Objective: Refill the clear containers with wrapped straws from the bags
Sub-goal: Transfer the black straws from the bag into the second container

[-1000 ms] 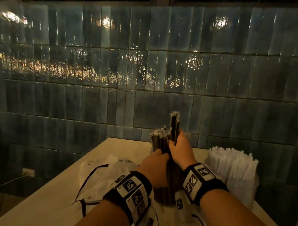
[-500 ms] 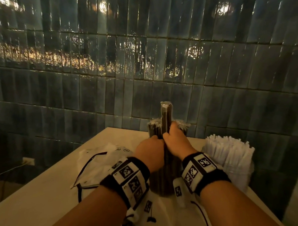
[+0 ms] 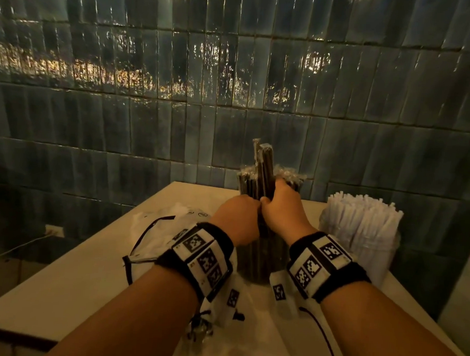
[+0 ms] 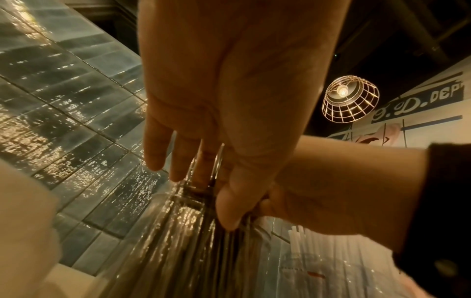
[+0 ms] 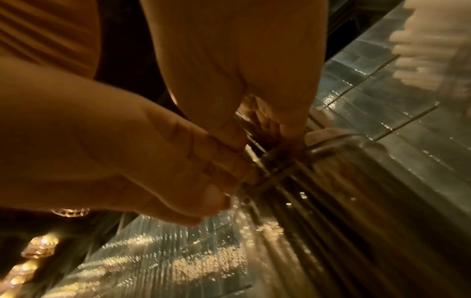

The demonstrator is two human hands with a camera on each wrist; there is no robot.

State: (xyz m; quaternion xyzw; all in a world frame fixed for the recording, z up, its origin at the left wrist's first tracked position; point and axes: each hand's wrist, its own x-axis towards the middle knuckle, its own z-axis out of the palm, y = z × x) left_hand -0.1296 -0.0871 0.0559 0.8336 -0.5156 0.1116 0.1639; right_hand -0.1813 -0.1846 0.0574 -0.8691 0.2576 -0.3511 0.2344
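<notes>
Glossy blue-grey wall tiles rise behind a pale table on which the work stands. Near the far edge is a clear container packed with dark wrapped straws. The right hand has its fingers curled round a small bundle of dark straws that stands higher than the rest, and the left hand is closed against the same bundle just beside it; the left wrist view shows its thumb pressed on the wrappers while the other fingers are fairly straight. To the right, a second container holds white wrapped straws and looks full. A flattened white bag lies on the table to the left. The step appears to be seating this last bundle into an already crowded container. To do it well, I would keep the bundle upright, use the left hand to part the packed straws and open a gap, then push down evenly from the right, wiggling gently so that wrappers do not crumple. Forcing it risks bending straws or tipping the container toward the wall.
</notes>
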